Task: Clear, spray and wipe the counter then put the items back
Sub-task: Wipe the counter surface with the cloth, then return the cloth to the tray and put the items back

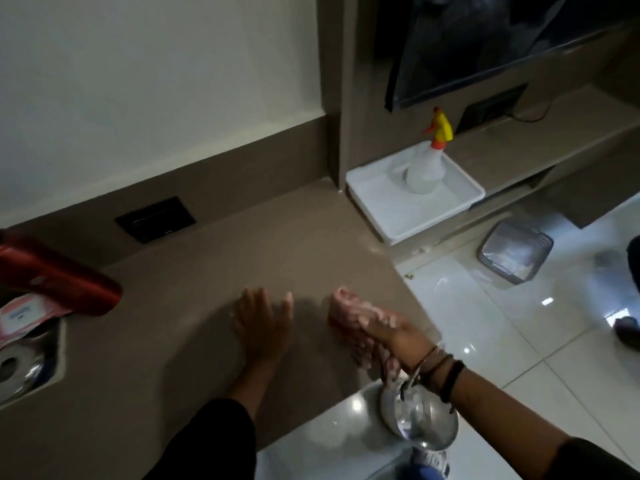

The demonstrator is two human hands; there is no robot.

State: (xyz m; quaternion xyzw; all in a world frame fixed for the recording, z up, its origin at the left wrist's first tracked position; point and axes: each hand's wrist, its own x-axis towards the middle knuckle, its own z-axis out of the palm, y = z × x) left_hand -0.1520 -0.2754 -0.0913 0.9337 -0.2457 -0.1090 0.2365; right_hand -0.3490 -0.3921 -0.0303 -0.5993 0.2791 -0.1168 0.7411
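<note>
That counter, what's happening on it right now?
A person is wiping the brown counter. The right hand presses a pink cloth near the counter's right edge, while the left hand rests flat beside it. The spray bottle stands in a white tray on the lower shelf.

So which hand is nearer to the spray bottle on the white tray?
The right hand. It presses a pink cloth near the counter's right edge, below the spray bottle on the white tray. The left hand lies flat, farther left.
</note>
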